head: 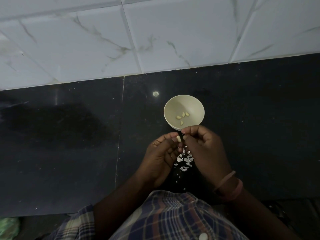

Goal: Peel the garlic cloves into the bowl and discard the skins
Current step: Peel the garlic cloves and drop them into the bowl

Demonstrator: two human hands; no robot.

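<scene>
A: Where are the hands?

B: Both are raised over the dark desk (69,135), just in front of the pale bowl (174,104). The left hand (161,160) has its fingers curled, pinching a garlic clove (230,138) at the fingertips

A: Wait, where is that clove?

B: Between the two hands, at the tip of the left thumb and forefinger, close to the near rim of the bowl. The right hand (204,148) is curled too, its fingertips meeting right at the clove; it seems to pinch at the skin, though the piece itself is too small to make out

A: And the bowl?

B: It stands on the desk just beyond the hands, with four peeled cloves (182,117) lying loose on its bottom

A: Skins?

B: A scatter of white skins (185,161) lies on the desk under the gap between the hands, with smaller flecks trailing toward the person's body

A: Anything else?

B: A white marbled tile wall (155,35) runs behind the desk. The right wrist wears bands (228,184), a plaid shirt (173,219) fills the bottom, and something green (8,227) shows in the lower left corner
</scene>
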